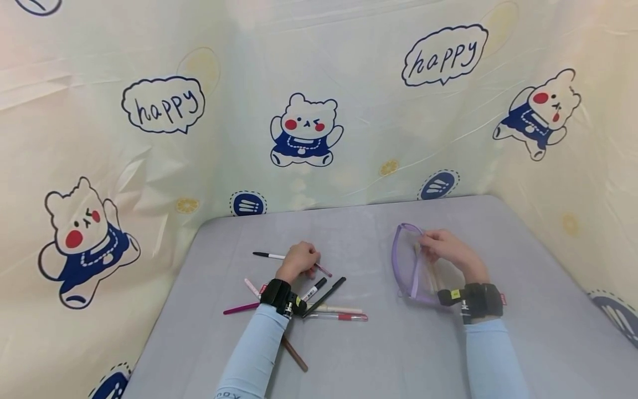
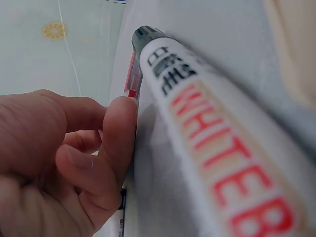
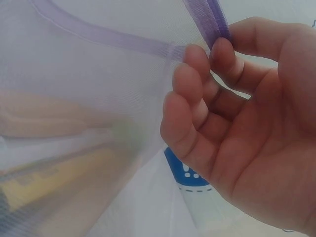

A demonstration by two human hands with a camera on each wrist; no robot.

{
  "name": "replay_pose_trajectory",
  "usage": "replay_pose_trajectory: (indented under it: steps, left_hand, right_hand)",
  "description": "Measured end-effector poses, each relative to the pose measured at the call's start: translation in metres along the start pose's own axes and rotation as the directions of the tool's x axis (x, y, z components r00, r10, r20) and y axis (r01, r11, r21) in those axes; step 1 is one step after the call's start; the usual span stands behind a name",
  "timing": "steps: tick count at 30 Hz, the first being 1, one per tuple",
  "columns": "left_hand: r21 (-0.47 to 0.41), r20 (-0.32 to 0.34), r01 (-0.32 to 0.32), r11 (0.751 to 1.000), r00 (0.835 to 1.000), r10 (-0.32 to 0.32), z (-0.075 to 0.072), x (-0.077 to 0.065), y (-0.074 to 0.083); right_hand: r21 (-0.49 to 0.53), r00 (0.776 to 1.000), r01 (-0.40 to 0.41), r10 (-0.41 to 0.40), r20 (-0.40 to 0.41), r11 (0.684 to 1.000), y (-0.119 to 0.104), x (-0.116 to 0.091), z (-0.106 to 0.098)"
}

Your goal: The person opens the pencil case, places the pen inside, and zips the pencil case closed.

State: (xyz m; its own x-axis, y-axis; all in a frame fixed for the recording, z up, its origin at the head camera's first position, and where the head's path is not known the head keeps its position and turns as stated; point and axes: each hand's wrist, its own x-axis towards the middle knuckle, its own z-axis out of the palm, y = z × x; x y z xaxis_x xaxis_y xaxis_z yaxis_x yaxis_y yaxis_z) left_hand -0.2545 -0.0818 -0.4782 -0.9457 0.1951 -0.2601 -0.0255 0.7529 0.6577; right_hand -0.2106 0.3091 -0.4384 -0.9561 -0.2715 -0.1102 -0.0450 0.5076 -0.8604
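At the right of the table (image 1: 389, 354), the pouch (image 1: 415, 275) is being pinched by its purple trim (image 3: 210, 19) in the right hand (image 1: 451, 249). Among the loose pens (image 1: 324, 297), the left hand (image 1: 299, 259) is being held low; whether one is being gripped cannot be told. Because some pens are being crossed by others, neighbours could be dragged or rolled; being held by one edge, the pouch could be tipped.

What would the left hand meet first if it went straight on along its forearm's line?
Most likely the printed curtain, near the middle bear: past the left hand, the head view shows only grey table before it. Hand height is unclear, so it might brush the table.
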Motion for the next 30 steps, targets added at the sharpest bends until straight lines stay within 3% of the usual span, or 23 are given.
replay_pose_trajectory:
  steps: [18,30]
  left_hand:
    - [-0.021,-0.069,-0.015,1.000,0.997,0.013,0.0015,-0.0037,-0.0011]
    - [-0.096,-0.101,-0.018,0.995,0.995,0.009,-0.0011,-0.0030,0.0000]
  right_hand:
    - [-0.020,1.000,-0.012,0.012,-0.008,1.000,0.0046,0.0034,-0.0015]
    - [-0.014,1.000,-0.007,0.007,-0.009,1.000,0.0064,0.0037,-0.0019]
